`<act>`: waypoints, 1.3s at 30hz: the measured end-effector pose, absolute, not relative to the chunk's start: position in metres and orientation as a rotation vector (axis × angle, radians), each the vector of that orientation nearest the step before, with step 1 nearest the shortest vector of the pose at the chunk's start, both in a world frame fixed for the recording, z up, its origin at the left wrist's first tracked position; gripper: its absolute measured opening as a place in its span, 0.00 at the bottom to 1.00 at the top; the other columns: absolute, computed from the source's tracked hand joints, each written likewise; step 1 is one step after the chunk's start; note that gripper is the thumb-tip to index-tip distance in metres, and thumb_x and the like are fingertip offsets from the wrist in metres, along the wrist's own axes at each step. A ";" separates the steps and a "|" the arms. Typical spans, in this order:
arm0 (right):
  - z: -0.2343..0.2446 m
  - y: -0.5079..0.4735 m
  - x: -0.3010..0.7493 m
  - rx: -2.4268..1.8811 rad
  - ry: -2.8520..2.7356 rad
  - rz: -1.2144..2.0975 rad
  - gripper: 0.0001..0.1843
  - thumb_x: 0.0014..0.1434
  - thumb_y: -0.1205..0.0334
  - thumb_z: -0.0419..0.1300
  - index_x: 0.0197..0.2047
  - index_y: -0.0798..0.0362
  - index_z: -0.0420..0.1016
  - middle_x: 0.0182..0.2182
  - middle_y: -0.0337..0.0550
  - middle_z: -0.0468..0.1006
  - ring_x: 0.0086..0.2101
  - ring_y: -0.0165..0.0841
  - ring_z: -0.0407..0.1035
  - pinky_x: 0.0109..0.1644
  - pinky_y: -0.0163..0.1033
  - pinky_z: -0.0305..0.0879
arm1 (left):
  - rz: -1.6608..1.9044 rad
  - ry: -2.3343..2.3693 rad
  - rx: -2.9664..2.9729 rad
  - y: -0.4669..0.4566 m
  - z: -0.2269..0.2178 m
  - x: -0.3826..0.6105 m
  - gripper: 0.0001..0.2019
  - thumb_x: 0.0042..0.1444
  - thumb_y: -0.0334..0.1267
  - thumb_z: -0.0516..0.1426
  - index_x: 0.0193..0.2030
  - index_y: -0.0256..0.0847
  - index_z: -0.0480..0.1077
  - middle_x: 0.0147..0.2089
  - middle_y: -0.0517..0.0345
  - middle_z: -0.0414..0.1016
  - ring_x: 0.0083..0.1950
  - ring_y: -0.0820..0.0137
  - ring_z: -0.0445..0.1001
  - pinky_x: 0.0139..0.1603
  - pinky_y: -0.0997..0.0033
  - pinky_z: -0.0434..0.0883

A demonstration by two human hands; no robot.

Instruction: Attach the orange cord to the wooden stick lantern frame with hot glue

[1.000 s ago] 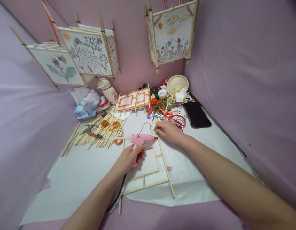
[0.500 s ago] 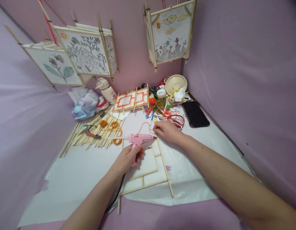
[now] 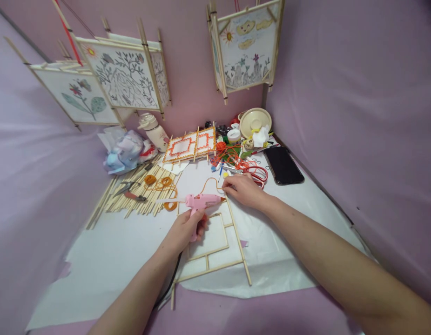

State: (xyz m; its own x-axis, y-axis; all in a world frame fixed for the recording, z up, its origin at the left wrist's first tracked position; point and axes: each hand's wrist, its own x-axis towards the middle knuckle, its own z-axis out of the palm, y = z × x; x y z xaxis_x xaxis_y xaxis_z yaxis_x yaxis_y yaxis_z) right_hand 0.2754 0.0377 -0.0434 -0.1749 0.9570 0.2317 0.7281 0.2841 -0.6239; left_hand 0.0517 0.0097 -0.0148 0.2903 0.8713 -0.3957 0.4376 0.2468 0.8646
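My left hand [image 3: 189, 228] is wrapped round the handle of a pink hot glue gun [image 3: 202, 201], whose nozzle points right. A white glue stick [image 3: 168, 200] juts from its back end. Beneath it lies a frame of thin wooden sticks [image 3: 236, 237] with a smaller rectangle inside. At the frame's far right corner, close to the nozzle, my right hand [image 3: 244, 190] pinches an orange cord [image 3: 210, 179]. The cord loops back leftward behind the glue gun. Its pinched end is largely hidden by my fingers.
Loose wooden sticks [image 3: 131, 204] lie left under pliers [image 3: 133, 194] and coils of orange cord [image 3: 164, 182]. Red-handled scissors [image 3: 259, 174] and a phone [image 3: 284, 165] are at right. Behind stand a cord-trimmed panel [image 3: 191, 145] and a bottle [image 3: 153, 130]. Paper lanterns [image 3: 126, 77] hang above.
The view has shifted very slightly. Both hands, the glue gun and the cord look almost unchanged in position.
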 end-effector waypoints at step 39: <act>-0.041 0.037 0.275 -1.514 -1.961 0.520 0.08 0.60 0.68 0.56 0.32 0.52 0.75 0.33 0.40 0.80 0.39 0.34 0.69 0.49 0.42 0.47 | 0.404 1.291 1.483 0.012 -0.020 0.047 0.23 0.60 0.56 0.49 0.28 0.37 0.65 0.19 0.61 0.64 0.19 0.76 0.61 0.20 0.77 0.56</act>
State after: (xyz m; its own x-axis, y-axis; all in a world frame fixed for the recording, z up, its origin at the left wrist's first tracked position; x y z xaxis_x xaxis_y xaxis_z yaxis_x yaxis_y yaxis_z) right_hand 0.2750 0.0371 -0.0408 -0.1690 0.9607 0.2203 0.7252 0.2726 -0.6323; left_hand 0.0470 0.0122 -0.0196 0.3538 0.8585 -0.3714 0.4935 0.1660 0.8538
